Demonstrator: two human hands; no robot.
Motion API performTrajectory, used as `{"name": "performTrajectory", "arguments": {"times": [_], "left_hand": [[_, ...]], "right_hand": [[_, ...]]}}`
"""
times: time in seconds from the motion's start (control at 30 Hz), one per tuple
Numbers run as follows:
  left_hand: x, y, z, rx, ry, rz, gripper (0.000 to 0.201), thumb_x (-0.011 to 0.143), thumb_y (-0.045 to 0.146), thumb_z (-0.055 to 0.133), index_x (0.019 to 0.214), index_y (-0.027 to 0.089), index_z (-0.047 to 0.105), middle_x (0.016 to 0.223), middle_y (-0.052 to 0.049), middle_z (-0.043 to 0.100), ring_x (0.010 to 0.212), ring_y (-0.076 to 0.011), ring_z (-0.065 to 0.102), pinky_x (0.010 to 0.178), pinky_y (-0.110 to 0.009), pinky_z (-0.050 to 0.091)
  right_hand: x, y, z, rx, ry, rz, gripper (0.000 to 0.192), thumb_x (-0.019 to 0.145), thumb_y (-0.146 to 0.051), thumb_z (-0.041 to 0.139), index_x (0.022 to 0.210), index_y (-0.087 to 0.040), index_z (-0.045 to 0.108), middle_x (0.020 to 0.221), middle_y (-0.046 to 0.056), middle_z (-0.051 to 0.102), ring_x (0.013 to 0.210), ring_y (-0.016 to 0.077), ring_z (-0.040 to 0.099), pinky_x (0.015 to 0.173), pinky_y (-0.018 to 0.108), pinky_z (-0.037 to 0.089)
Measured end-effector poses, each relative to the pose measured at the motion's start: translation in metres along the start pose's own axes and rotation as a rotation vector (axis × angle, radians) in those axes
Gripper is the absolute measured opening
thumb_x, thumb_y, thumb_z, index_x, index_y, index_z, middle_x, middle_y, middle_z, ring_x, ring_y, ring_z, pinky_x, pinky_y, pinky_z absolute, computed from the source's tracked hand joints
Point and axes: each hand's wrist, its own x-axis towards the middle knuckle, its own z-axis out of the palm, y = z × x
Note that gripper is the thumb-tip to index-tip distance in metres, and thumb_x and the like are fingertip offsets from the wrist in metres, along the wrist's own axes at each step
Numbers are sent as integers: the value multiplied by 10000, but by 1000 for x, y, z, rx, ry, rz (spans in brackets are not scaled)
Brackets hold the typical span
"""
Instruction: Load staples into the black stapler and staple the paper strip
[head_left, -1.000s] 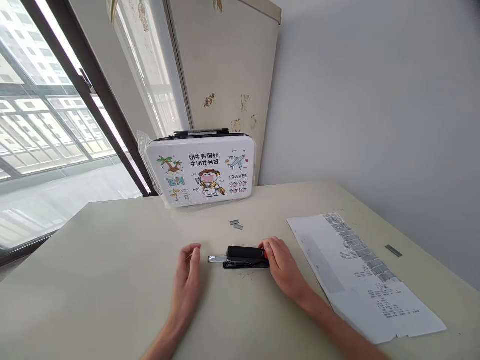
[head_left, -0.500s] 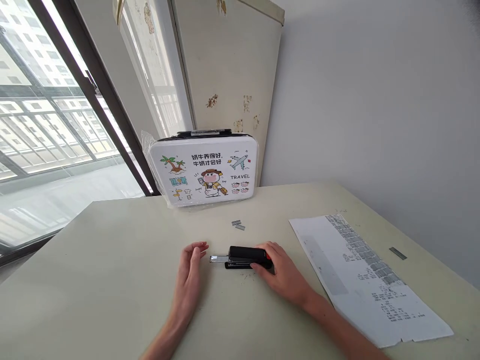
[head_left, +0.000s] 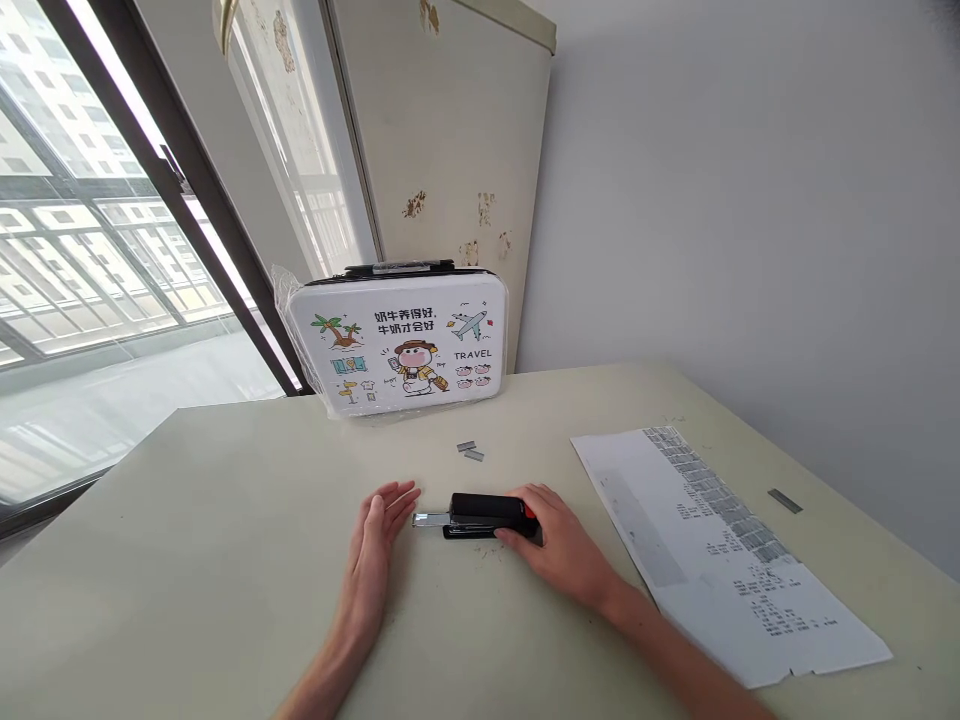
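A black stapler lies on its side along the table, its metal staple tray sticking out of the left end. My right hand is wrapped round the stapler's right end, where a bit of red shows. Just left of the tray's tip is my left hand, fingers extended and a little apart, holding nothing. Short strips of staples lie beyond the stapler. Tiny dark bits are scattered on the table just below it.
A white printed case in clear plastic stands at the table's back. A white sheet with grey print lies to the right, and another staple strip rests past it. A window is on the left.
My left hand's fingers have straightened and spread beside the staple tray. My right hand keeps its hold on the stapler. The whole view has shifted slightly.
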Motion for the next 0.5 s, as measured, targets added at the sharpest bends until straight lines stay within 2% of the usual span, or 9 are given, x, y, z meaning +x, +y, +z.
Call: {"name": "performTrajectory", "arguments": {"times": [0.4, 0.5], "left_hand": [[-1, 2, 2, 25, 14, 6, 554, 962, 663, 567, 1212, 172, 620, 1349, -168, 688, 1313, -318, 628, 1180, -507, 413], [-3, 5, 3, -7, 19, -27, 502, 969, 611, 586, 1202, 169, 631, 1351, -165, 693, 1322, -317, 624, 1197, -506, 398]], "right_hand": [[-1, 1, 0, -28, 18, -26, 137, 980, -338, 654, 1097, -267, 644, 1069, 60, 704, 1039, 275, 638, 897, 420, 553], [0, 1, 1, -44, 23, -36, 125, 984, -344, 652, 1079, -264, 641, 1042, 59, 707, 1017, 276, 644, 883, 425, 563]]}}
